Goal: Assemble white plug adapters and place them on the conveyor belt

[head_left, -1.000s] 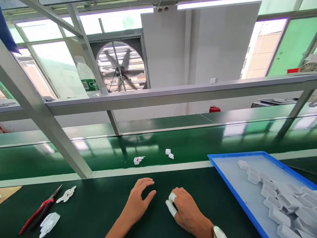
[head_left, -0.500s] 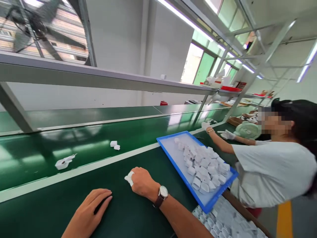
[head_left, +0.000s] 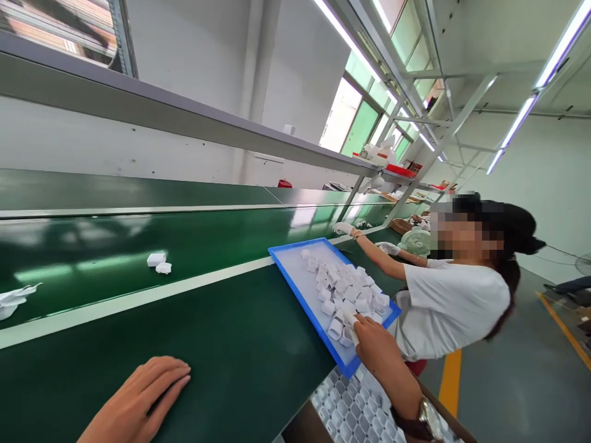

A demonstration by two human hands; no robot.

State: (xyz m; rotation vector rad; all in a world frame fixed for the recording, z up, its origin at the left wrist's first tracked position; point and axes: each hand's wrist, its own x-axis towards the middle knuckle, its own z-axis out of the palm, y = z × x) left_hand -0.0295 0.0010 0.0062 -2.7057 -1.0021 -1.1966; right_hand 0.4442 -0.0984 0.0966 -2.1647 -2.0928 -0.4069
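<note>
My left hand (head_left: 141,397) rests palm down on the dark green tabletop (head_left: 207,332), its fingers lying loosely side by side and holding nothing. Over the near right part of a blue-rimmed tray (head_left: 302,307), my right hand (head_left: 376,341) reaches into a pile of small white pieces (head_left: 351,289). White material covers or sits at its fingertips. Its fingers look bent together, and whatever they hold cannot be told from the pile. A watch (head_left: 429,418) is on that wrist.
Two white pieces (head_left: 157,260) and a crumpled white item (head_left: 13,301) lie on the green belt (head_left: 221,237). Below the tray is a box of packed white pieces (head_left: 351,406). A person in white gloves (head_left: 457,301) works at the right. A shelf (head_left: 184,120) runs above.
My right hand has moved right, from the tabletop to the pile in the tray. My left hand still rests on the table. The view has turned to the right.
</note>
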